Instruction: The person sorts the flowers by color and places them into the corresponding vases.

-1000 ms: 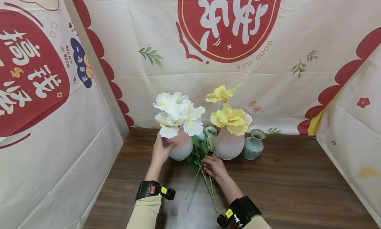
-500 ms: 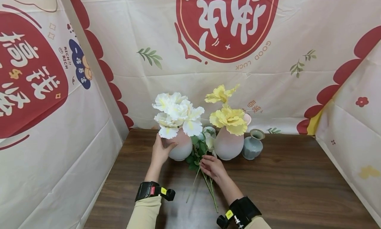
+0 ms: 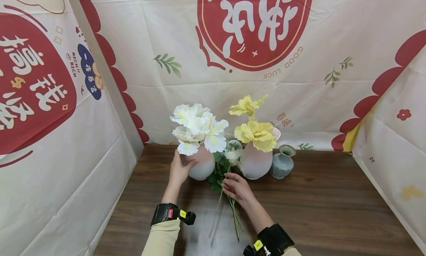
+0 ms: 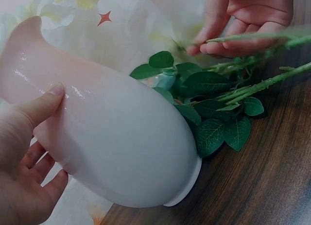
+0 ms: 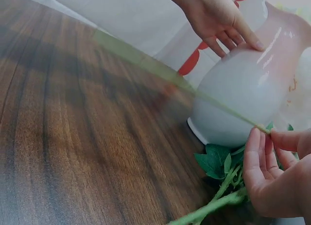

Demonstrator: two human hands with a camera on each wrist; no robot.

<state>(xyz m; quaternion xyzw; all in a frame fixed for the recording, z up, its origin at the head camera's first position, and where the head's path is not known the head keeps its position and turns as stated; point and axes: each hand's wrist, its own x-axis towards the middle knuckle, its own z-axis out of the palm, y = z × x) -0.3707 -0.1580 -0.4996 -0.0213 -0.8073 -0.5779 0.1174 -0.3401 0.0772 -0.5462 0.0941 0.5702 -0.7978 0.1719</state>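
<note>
Head view, stems: a bunch of green flower stems (image 3: 229, 208) lies on the wooden table (image 3: 332, 211) at lower centre of the frame, leafy end up toward the vases, cut ends fanning down toward the bottom edge.
Long axis: it runs nearly up and down the frame, tilted a little, from the leaves (image 3: 217, 171) between the two pink vases down to the bare tips near the right wristband.
Right hand: the right hand (image 3: 237, 188) is on the stems just below the leaves, fingers curled over them; the right wrist view shows thumb and fingertip pinching one thin stem (image 5: 194, 89) that slants up to the upper left of that frame.
Nearer hand: the right hand is on the bunch; the left hand is just beside it, to the left of the leaves.
Left hand: the left hand (image 3: 179, 170) grips the left pink vase (image 3: 201, 165), thumb across its front and fingers behind, as the left wrist view shows (image 4: 29, 152).
Vase and leaves: in the left wrist view the leaves (image 4: 209, 113) press against the base of that vase (image 4: 121, 142).
White blooms: white flowers (image 3: 198, 126) stand in the held vase.
Further out: right of the stems stands a second pink vase (image 3: 254, 163) with yellow flowers (image 3: 256, 132), then a small blue-grey vase (image 3: 282, 163); a pale bud (image 3: 233, 152) shows between the pink vases.
Surround: printed cloth (image 3: 233, 82) hangs behind and at both sides.
</note>
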